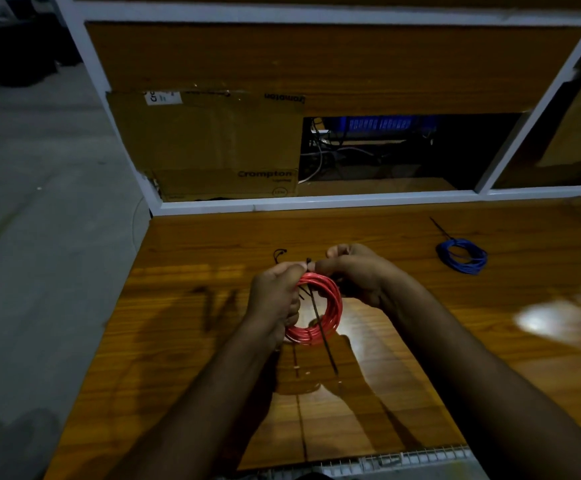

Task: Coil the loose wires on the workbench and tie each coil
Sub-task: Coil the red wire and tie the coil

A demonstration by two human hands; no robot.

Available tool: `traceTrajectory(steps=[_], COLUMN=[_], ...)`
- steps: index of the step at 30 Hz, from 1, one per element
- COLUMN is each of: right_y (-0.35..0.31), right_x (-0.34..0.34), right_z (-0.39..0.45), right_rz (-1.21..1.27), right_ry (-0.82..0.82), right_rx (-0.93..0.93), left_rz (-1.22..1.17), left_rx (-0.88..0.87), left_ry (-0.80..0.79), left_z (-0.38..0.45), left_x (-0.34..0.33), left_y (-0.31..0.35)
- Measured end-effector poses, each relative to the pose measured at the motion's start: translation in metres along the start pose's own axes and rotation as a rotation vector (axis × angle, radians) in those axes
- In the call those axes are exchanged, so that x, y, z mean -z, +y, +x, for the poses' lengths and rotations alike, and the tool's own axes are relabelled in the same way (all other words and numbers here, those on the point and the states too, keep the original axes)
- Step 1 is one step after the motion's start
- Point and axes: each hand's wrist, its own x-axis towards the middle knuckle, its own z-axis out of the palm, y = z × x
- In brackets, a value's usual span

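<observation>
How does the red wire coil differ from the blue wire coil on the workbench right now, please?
The red coil is held up in both hands, left hand and right hand; the blue coil lies flat on the workbench, untouched. The red coil's black tie hangs loose and long across it; the blue coil's tie sticks out at one side. The red coil looks larger. Both are round, multi-turn coils.

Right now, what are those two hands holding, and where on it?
Both hands grip the red wire coil at its top: left hand, right hand. A black cable tie hangs through it.
</observation>
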Motion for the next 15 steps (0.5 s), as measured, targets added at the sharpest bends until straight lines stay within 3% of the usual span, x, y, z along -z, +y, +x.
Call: traceTrajectory(steps=[6, 10, 13, 15], right_y=[-0.003, 0.008, 0.021, 0.03], right_x=[0.001, -0.006, -0.014, -0.021], right_z=[-0.014, -0.038, -0.069, -0.082], right_rz=[-0.081, -0.499, -0.853, -1.04], right_ry=[0.07, 0.438, 0.333, 0.246], right_rx=[0.082, 0.438, 0.749, 0.843], left_rz=[-0.056, -0.103, -0.111, -0.141], left_rx=[0.04, 0.066, 0.084, 0.098], left_ry=[-0.026, 0.002, 0.013, -0.001], left_z=[0.001, 0.004, 0.006, 0.004], left_x=[-0.003, -0.005, -0.004, -0.005], left_y=[0.005, 0.007, 0.008, 0.011])
